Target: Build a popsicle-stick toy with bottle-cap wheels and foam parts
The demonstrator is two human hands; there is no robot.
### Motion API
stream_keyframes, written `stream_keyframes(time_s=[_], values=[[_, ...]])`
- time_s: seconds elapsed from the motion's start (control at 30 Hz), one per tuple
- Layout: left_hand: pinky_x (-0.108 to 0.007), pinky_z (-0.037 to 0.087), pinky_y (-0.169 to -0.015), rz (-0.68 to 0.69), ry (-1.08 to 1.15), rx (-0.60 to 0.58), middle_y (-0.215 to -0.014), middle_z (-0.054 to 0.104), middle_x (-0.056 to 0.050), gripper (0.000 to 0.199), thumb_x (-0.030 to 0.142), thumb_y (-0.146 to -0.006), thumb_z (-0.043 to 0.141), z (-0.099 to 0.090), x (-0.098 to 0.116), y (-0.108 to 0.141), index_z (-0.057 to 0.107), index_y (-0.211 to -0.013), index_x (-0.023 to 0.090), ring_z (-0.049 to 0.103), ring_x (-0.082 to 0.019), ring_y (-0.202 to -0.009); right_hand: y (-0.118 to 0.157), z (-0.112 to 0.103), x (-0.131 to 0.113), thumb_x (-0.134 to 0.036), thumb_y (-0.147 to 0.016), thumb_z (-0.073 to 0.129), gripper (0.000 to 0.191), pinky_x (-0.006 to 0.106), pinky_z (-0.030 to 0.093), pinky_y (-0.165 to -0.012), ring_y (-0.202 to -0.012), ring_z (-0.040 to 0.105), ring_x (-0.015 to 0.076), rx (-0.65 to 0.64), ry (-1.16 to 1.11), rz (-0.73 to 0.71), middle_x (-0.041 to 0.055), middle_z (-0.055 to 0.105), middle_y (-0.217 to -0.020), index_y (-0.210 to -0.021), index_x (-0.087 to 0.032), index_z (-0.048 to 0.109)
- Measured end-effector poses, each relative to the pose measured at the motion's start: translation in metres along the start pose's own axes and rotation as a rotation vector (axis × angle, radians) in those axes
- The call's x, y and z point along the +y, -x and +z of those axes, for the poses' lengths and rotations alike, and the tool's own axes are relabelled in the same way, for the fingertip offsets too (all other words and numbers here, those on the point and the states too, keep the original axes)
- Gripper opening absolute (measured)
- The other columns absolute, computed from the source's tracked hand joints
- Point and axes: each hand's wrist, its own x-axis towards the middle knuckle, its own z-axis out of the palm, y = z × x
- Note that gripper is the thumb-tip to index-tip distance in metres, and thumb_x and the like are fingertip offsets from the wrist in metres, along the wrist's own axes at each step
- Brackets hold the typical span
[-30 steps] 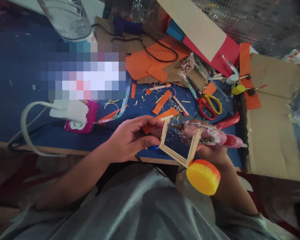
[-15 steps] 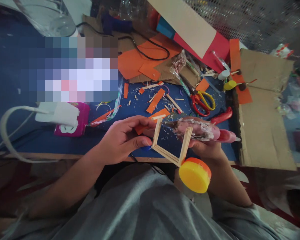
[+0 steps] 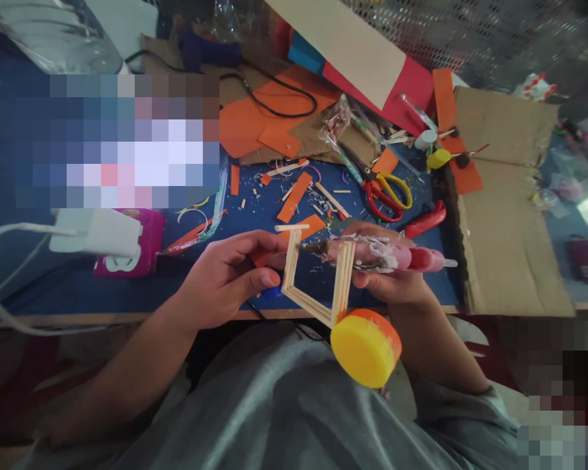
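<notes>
My left hand (image 3: 240,277) pinches the left end of a small frame of stacked wooden sticks (image 3: 311,305). A round yellow and orange cap (image 3: 365,349) is attached at the frame's lower right corner. In my right hand (image 3: 392,284) is a pink hot glue gun (image 3: 396,256), smeared with dried glue. Its dark nozzle points left, at the frame's left side near the top. A short stick (image 3: 293,228) lies across that top end. Something blue (image 3: 271,292) shows below my left thumb.
Red and yellow scissors (image 3: 382,192), orange scraps (image 3: 294,197) and stick pieces lie beyond my hands. Cardboard (image 3: 509,196) is at the right. A magenta socket block (image 3: 151,241) with a white plug (image 3: 95,232) sits left. A second, blue glue gun (image 3: 210,51) lies at the back.
The glue gun has moved left, its nozzle now at the frame's left side. The view has shifted slightly, with the frame and cap appearing further left.
</notes>
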Motion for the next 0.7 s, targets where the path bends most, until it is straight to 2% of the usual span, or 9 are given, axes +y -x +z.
stream_keyframes(time_s=[0.13,0.23,0.37,0.5,0.63,0.7], values=[[-0.022,0.062,-0.071,-0.003,-0.02,0.024,-0.084,0.077,-0.006,0.039,0.045,-0.089,0.093,0.0004,0.0005,-0.0001,0.082,-0.111,0.015,0.072,-0.014,-0.074,-0.0034,0.0003,0.0005,-0.065,-0.094,0.075,0.04,0.041,0.065,-0.075,-0.083,0.076,0.0267,0.048,-0.134,-0.043,0.0061,0.079,-0.085,-0.107,-0.028,0.084],[-0.021,0.062,-0.072,-0.019,0.001,0.015,-0.087,0.079,-0.006,0.037,0.044,-0.089,0.093,-0.001,-0.0003,0.0008,0.083,-0.112,0.017,0.073,-0.014,-0.075,-0.003,-0.0005,0.0022,-0.061,-0.096,0.073,0.038,0.041,0.064,-0.075,-0.081,0.076,0.0256,0.072,-0.152,-0.083,0.0062,0.081,-0.089,-0.112,-0.029,0.085],[-0.021,0.063,-0.076,-0.036,-0.017,0.001,-0.095,0.081,-0.007,0.037,0.041,-0.09,0.092,-0.0034,-0.0015,0.0026,0.084,-0.119,0.019,0.076,-0.015,-0.08,0.0009,-0.0006,0.0026,-0.058,-0.093,0.081,0.035,0.034,0.063,-0.066,-0.075,0.076,0.0223,0.091,-0.076,-0.1,0.0037,0.08,-0.087,-0.112,-0.03,0.086],[-0.024,0.065,-0.078,-0.068,0.017,0.013,-0.093,0.081,-0.007,0.039,0.041,-0.087,0.095,-0.0026,-0.0009,0.0032,0.085,-0.117,0.019,0.077,-0.016,-0.081,0.0025,0.0014,-0.0019,-0.059,-0.087,0.087,0.037,0.031,0.061,-0.059,-0.067,0.074,0.0197,0.098,-0.012,-0.047,0.0017,0.08,-0.084,-0.109,-0.029,0.085],[-0.024,0.065,-0.077,-0.084,0.033,0.008,-0.092,0.08,-0.007,0.042,0.041,-0.084,0.097,-0.0006,0.0006,0.0026,0.085,-0.117,0.019,0.076,-0.016,-0.079,0.0007,0.002,-0.0063,-0.056,-0.094,0.082,0.03,0.03,0.061,-0.062,-0.072,0.077,0.0194,0.067,0.135,-0.069,0.0004,0.082,-0.088,-0.111,-0.031,0.084],[-0.023,0.064,-0.075,-0.076,0.038,0.012,-0.089,0.079,-0.006,0.04,0.041,-0.084,0.097,0.0004,0.0015,0.0018,0.085,-0.115,0.018,0.075,-0.015,-0.078,0.0,0.0024,-0.0064,-0.054,-0.095,0.082,0.026,0.03,0.06,-0.061,-0.069,0.075,0.0185,0.073,0.19,-0.089,-0.0009,0.081,-0.084,-0.107,-0.031,0.083]])
